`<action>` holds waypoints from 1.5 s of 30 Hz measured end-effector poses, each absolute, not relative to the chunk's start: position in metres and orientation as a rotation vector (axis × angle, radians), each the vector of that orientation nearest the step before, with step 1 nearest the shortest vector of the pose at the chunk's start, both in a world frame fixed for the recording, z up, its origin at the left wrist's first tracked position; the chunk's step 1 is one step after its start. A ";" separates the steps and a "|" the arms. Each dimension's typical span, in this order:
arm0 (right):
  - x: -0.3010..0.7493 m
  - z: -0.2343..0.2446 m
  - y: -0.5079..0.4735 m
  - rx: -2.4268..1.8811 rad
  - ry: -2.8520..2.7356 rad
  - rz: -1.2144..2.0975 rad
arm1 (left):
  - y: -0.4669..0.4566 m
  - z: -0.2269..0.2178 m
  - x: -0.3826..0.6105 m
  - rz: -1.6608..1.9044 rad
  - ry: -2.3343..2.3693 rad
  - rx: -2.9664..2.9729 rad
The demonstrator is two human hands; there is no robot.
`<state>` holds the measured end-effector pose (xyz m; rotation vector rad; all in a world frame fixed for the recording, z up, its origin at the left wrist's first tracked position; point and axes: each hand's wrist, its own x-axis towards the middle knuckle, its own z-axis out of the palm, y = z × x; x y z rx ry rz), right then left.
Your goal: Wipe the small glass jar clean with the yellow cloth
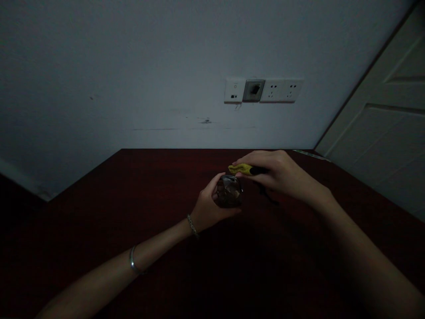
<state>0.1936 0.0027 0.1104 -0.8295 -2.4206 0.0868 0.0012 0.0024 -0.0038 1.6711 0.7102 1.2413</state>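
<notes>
My left hand (209, 206) is wrapped round a small dark glass object (229, 191), perhaps a lens of a pair of glasses, held just above the dark red table (133, 230). My right hand (275, 173) is closed in a pinch on a yellow cloth (239, 169), which rests against the top of the glass object. A thin dark piece trails below my right hand. The dim light hides finer detail. Two bracelets sit on my left wrist and forearm.
A pale wall rises behind the table with a row of white sockets and a switch (264, 91). A white door (388, 115) stands at the right. The table's far edge meets the wall.
</notes>
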 end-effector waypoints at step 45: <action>0.181 0.097 0.007 -0.632 -2.381 0.341 | 0.017 0.001 0.000 1.352 0.762 1.334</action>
